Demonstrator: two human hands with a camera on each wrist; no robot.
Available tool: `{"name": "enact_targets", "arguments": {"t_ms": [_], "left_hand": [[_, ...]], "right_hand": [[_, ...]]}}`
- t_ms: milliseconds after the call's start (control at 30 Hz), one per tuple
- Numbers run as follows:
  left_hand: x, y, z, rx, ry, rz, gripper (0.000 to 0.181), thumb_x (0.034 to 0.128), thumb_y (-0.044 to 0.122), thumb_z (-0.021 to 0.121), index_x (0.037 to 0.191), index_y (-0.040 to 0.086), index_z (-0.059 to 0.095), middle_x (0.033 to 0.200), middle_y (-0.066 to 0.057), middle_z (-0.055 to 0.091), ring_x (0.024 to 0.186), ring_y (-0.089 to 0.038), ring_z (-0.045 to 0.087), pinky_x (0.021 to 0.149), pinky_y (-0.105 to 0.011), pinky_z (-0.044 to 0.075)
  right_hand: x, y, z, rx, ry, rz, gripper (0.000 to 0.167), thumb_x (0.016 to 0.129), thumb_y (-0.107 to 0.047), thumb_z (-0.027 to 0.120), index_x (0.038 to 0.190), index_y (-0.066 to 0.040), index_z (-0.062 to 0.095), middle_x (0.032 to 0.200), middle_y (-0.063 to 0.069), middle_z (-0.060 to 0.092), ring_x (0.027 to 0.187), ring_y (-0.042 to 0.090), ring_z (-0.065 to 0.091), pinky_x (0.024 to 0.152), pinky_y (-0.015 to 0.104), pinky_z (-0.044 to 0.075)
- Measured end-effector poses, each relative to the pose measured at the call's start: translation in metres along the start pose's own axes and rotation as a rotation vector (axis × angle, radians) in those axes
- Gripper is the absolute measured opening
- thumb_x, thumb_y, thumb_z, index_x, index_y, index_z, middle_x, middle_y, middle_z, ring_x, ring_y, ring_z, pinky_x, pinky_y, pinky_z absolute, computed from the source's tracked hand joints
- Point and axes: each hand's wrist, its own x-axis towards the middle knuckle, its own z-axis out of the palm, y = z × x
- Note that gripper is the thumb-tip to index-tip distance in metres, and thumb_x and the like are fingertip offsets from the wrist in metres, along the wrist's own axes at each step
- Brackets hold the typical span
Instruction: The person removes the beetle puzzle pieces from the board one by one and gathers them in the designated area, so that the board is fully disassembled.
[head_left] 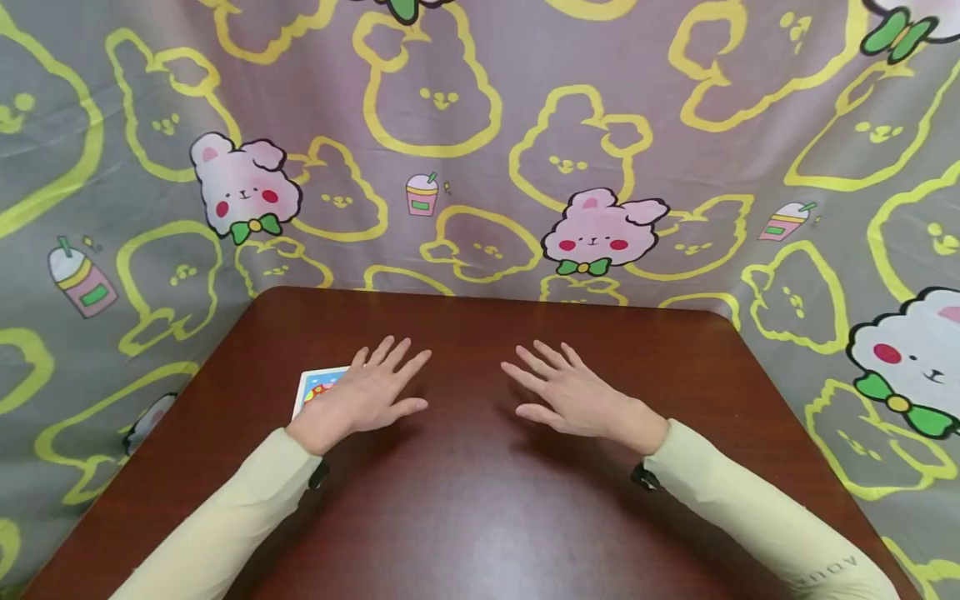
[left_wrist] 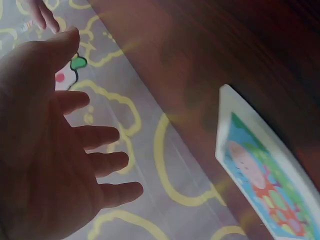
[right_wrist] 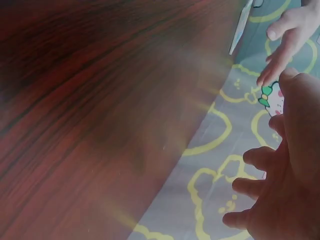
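Both hands hover over a dark red-brown wooden table (head_left: pixel 465 492), palms down and fingers spread. My left hand (head_left: pixel 367 396) is above a flat, white-bordered picture board (head_left: pixel 303 390) and hides most of it in the head view. More of the board (left_wrist: pixel 270 185) shows in the left wrist view: a colourful cartoon picture on blue and green, lying on the table apart from the fingers. On the other side, my right hand (head_left: pixel 573 396) holds nothing and has bare tabletop beneath it. Its fingers (right_wrist: pixel 250 187) are spread in the right wrist view.
A grey-pink curtain (head_left: pixel 465 183) with yellow bear outlines and cartoon rabbits hangs behind and along both sides of the table. The table's back edge runs close to it. Dark bands (head_left: pixel 645 477) show at the wrists by the pale sleeves (head_left: pixel 750 508).
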Motion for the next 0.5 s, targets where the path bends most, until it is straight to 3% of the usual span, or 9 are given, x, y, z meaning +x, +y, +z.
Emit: {"name": "enact_targets", "arguments": {"t_ms": [267, 500], "left_hand": [[0.001, -0.024, 0.008, -0.084, -0.050, -0.067, 0.074, 0.0974, 0.052, 0.051, 0.156, 0.016, 0.026, 0.161, -0.025, 0.021, 0.147, -0.049, 0.018, 0.110, -0.069, 0.025], [-0.012, -0.042, 0.012, -0.186, -0.091, -0.128, 0.073, 0.0977, 0.048, 0.053, 0.156, 0.014, 0.026, 0.161, -0.026, 0.017, 0.147, -0.051, 0.014, 0.110, -0.071, 0.022]], "right_hand": [[0.014, -0.004, 0.008, 0.039, -0.011, 0.009, 0.068, 0.098, -0.065, 0.032, 0.157, -0.032, 0.022, 0.164, 0.006, 0.021, 0.152, 0.034, 0.019, 0.114, 0.066, 0.023], [0.042, -0.020, 0.009, 0.095, -0.051, -0.012, 0.069, 0.098, -0.066, 0.030, 0.157, -0.033, 0.018, 0.165, 0.005, 0.018, 0.152, 0.034, 0.018, 0.116, 0.065, 0.021]]}}
